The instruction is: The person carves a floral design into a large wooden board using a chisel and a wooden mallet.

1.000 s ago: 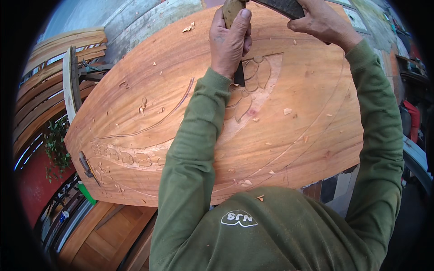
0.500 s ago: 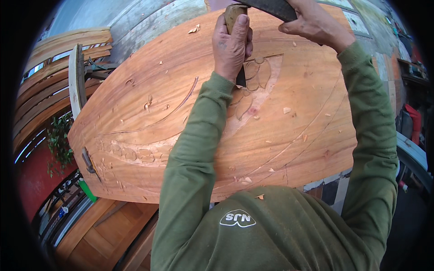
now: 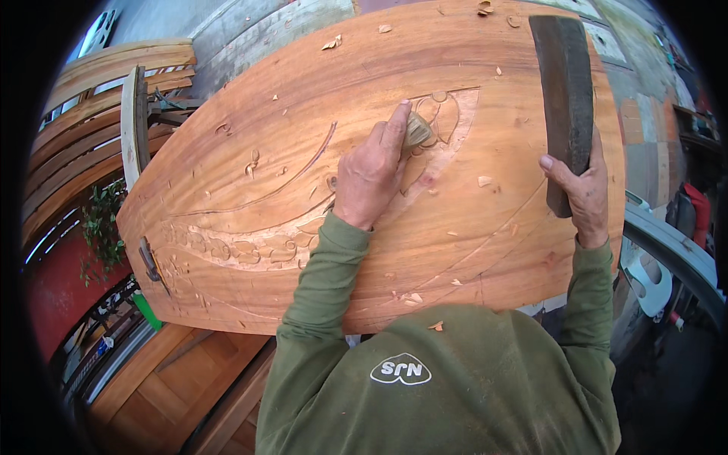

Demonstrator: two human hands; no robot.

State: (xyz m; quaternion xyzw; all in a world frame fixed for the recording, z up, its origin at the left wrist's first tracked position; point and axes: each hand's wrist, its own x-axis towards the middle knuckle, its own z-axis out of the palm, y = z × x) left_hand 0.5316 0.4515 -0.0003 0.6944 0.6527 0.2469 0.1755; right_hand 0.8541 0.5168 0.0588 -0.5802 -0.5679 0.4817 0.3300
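My left hand [image 3: 373, 168] is closed around a chisel with a pale, worn wooden handle [image 3: 418, 129], resting low over the carved leaves; its blade is mostly hidden by my fingers. To the right, my right hand [image 3: 582, 186] grips the lower part of a long, dark, block-like mallet [image 3: 561, 91], held upright in the picture over the board. Under both lies a large curved orange-brown wooden panel [image 3: 288, 91], carved with outlined leaves, long curving lines and a lighter recessed band [image 3: 227, 254]. Loose pale shavings [image 3: 331, 43] are scattered across it.
Dark hand tools [image 3: 152, 265] lie at the panel's left end. Beyond it are slatted planks [image 3: 114, 61], a leafy plant [image 3: 102, 227], a green object [image 3: 145, 309] and a panelled door [image 3: 171, 379]. At right are a white plastic item [image 3: 648, 288] and a red object [image 3: 696, 212].
The chisel in my left hand has tipped over and dropped lower on the carving. My right hand has swung down and right, turning the mallet from crosswise to lengthwise, away from the chisel.
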